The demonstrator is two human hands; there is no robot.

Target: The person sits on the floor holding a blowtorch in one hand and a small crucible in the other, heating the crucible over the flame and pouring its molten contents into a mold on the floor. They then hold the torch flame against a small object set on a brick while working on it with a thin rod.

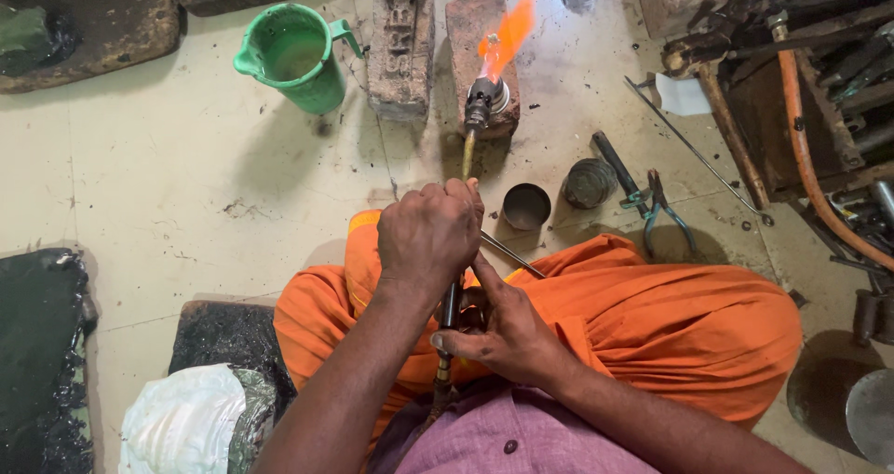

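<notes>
A gas torch (470,134) runs from the person's lap out over the floor, its brass tube pointing away from the body and its dark nozzle lying against the nearer end of a red brick (477,41). An orange flame (510,25) streams from the nozzle up and to the right, across that brick. The left hand (426,237) is closed in a fist around the tube, knuckles up. The right hand (503,330) sits lower, at the valve end of the torch, thumb and fingers curled about the dark fitting there; how firmly it grips cannot be told. A thin metal rod (510,255) slants out from between the two hands toward the right. Both hands rest above the person's folded legs, which are wrapped in orange cloth (670,320).

Just left of the red brick lies a grey brick (400,50) with a moulded face, and further left stands a green plastic jug (296,57). Near the right knee, on the pale floor (168,176), stand a small open metal cup (526,206) and a round ribbed lid (589,182). Beside them lie blue-handled pliers (663,211). A long orange hose (810,157) curves down the right side among dark metal tools.
</notes>
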